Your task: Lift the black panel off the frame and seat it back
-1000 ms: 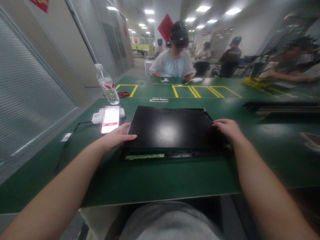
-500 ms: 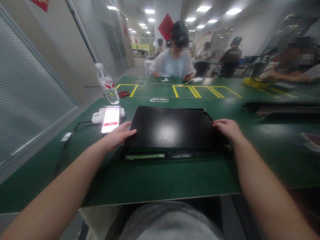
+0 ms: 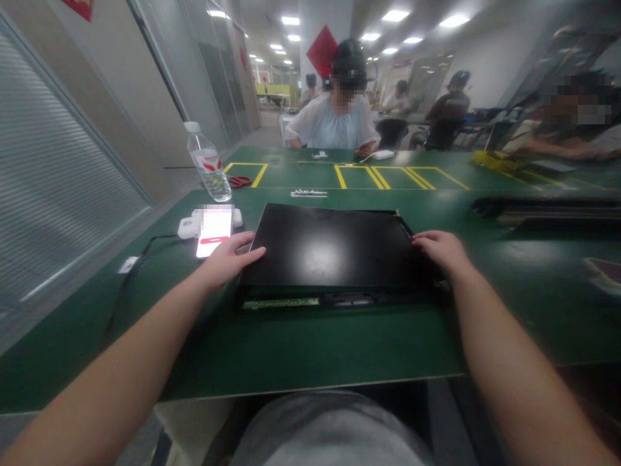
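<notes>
A flat black screen panel [image 3: 325, 249] lies slightly askew over a shallow black frame [image 3: 378, 299], its left side a little raised. Along the near side, a green circuit board strip [image 3: 281, 303] shows inside the frame. My left hand [image 3: 231, 260] is closed on the panel's left edge, thumb on top and the other fingers partly hidden beneath. At the right side, my right hand [image 3: 442, 251] pinches the frame's rim close to the panel's edge. Its lower fingers are hidden from sight.
Left of the panel, a lit phone [image 3: 215, 232] rests against a white power strip [image 3: 187, 228]. Behind them stand a water bottle [image 3: 209, 162] and red-handled scissors [image 3: 240, 182]. Small white pieces [image 3: 309, 193] lie beyond the panel. Across the green table [image 3: 310, 356] sits a person [image 3: 339, 123].
The panel's left side has risen slightly with my left hand, and less of the circuit board strip shows. My right hand has stayed in place.
</notes>
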A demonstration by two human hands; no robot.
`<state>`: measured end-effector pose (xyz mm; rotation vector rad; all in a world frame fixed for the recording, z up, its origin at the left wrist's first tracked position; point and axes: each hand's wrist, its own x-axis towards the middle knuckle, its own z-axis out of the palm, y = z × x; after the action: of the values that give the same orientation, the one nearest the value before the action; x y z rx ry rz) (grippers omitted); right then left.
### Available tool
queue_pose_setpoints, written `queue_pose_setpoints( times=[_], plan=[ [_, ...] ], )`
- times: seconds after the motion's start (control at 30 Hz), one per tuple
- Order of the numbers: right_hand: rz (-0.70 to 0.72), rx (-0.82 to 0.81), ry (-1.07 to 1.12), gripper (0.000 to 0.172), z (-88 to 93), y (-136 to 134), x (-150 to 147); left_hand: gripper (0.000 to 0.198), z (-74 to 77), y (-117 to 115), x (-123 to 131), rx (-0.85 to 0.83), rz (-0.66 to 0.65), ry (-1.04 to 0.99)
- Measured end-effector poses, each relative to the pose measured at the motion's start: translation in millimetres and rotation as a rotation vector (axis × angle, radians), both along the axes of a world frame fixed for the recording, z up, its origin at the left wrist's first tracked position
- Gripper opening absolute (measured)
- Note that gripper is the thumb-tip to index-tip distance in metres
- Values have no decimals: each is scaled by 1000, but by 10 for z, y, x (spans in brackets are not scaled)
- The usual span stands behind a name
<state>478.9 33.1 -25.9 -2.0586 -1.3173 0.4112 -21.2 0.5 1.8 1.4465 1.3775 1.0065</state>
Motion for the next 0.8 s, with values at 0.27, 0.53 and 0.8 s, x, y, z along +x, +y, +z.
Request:
queue_pose_setpoints(
  times=[0.27, 0.53, 0.8],
  plan=[
    [0, 14, -5, 21, -19, 0, 9, 56, -159, 117, -75, 77, -52, 256],
    [3, 4, -28, 22, -7, -8, -2, 69, -219, 154, -111, 50, -34, 379],
    [1, 11, -9, 22, 9, -15, -20, 78, -270, 167, -139, 74, -61, 442]
  ],
)
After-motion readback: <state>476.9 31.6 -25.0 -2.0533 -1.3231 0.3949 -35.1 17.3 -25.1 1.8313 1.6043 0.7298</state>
